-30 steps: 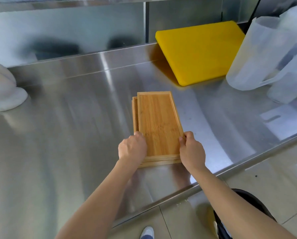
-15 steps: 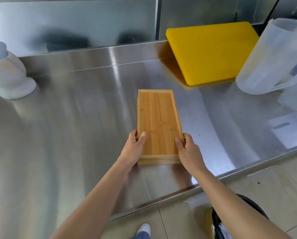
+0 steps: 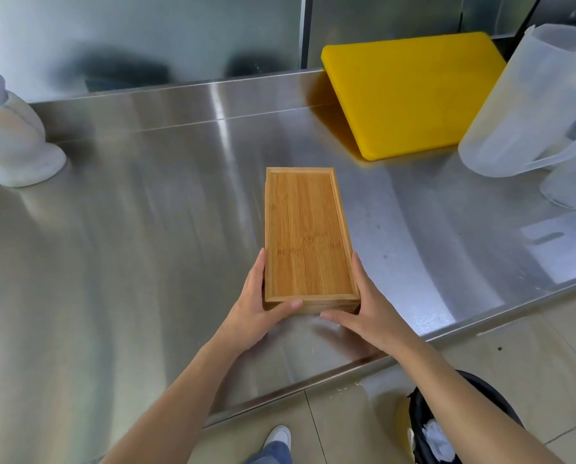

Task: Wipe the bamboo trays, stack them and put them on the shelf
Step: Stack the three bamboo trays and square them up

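Right, the stack of bamboo trays [image 3: 308, 236] sat squared up in the middle of the stainless steel counter [image 3: 129, 249], long side running away from the person. The left hand [image 3: 256, 309] clasped its near left corner, thumb laid across the front edge, fingers along the side. The right hand [image 3: 367, 309] pressed flat against the near right side, thumb under the front edge. Behind, a yellow cutting board [image 3: 414, 95] leaned on the back wall, clear plastic pitchers [image 3: 531, 105] beside it.
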`<action>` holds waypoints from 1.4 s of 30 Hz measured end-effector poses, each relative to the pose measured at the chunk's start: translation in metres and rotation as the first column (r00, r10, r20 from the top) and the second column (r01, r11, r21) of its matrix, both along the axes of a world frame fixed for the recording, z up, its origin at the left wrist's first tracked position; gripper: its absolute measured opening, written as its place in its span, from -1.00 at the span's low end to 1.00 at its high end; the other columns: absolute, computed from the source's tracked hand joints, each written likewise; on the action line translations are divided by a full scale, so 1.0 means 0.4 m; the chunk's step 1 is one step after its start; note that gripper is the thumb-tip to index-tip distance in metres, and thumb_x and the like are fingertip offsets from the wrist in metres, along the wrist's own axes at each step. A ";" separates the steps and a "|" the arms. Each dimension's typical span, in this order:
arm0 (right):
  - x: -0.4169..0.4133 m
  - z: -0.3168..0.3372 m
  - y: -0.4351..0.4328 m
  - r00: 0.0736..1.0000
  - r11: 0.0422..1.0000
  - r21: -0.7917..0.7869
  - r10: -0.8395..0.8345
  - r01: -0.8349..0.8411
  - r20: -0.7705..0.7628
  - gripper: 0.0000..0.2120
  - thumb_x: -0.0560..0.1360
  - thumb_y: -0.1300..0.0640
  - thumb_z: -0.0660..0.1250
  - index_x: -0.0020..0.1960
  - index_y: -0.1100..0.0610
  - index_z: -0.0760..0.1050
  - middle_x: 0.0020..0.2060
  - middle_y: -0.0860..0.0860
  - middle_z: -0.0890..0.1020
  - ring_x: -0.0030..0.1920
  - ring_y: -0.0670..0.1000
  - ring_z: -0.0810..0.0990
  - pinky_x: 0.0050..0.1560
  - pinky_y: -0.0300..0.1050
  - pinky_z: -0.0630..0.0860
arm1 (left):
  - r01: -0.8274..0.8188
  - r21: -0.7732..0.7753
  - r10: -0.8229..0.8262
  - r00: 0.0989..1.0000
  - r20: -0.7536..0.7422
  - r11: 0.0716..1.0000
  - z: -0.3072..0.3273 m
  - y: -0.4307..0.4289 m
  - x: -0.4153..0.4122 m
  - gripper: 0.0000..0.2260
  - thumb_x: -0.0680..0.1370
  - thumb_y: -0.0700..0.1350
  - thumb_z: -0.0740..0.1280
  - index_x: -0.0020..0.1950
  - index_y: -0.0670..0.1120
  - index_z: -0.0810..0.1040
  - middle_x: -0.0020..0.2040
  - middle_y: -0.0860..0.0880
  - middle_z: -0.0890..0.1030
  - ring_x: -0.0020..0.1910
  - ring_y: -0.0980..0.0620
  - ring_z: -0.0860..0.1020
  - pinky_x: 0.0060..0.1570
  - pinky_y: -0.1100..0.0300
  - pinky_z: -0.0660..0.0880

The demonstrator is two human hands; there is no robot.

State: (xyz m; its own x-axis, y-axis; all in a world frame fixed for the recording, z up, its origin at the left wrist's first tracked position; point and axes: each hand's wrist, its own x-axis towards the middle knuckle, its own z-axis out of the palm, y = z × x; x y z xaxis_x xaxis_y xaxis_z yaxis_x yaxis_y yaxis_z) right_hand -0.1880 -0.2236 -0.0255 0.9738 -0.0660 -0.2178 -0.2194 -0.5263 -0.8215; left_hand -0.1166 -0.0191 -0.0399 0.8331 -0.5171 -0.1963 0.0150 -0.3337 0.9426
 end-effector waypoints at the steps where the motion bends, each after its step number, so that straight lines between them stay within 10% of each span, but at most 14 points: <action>1: -0.001 -0.003 -0.002 1.000 0.999 -0.042 0.016 -0.016 -0.002 0.02 0.27 -0.24 0.42 0.27 -0.44 -0.40 0.27 -0.50 -0.04 0.18 -0.54 0.02 0.20 -0.37 0.09 | 0.023 0.022 -0.024 0.999 0.025 0.999 -0.003 0.002 0.000 0.02 0.25 0.33 0.42 0.48 0.21 -0.20 0.46 0.22 0.10 0.42 0.23 0.15 0.41 0.13 0.17; 9: 0.002 -0.013 -0.005 0.999 0.979 -0.206 0.010 -0.001 0.044 -0.05 0.40 -0.15 0.34 0.33 -0.26 -0.44 0.50 -0.10 0.02 0.43 -0.06 0.13 0.32 -0.14 0.16 | -0.007 0.067 0.000 0.994 0.110 0.998 0.004 0.000 -0.008 0.01 0.24 0.31 0.41 0.49 0.18 -0.16 0.43 0.24 0.13 0.42 0.19 0.17 0.43 0.07 0.18; 42: 0.000 -0.026 -0.003 1.000 0.973 -0.233 -0.001 0.003 0.009 -0.05 0.39 -0.14 0.34 0.28 -0.34 -0.46 0.50 -0.08 0.02 0.42 -0.03 0.18 0.31 -0.10 0.24 | -0.024 0.138 -0.011 0.969 0.249 0.990 -0.017 0.006 -0.008 -0.10 0.41 0.04 0.43 0.42 0.26 -0.23 0.44 0.21 0.15 0.39 0.24 0.17 0.31 0.30 0.17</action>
State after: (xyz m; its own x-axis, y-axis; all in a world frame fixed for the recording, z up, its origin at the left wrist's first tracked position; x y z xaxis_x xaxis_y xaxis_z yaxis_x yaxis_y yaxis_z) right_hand -0.1881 -0.2249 -0.0360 0.9754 -0.1158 -0.1873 -0.2137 -0.7030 -0.6784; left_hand -0.1199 -0.0166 -0.0467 0.8680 -0.4938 -0.0525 -0.2109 -0.4624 0.8612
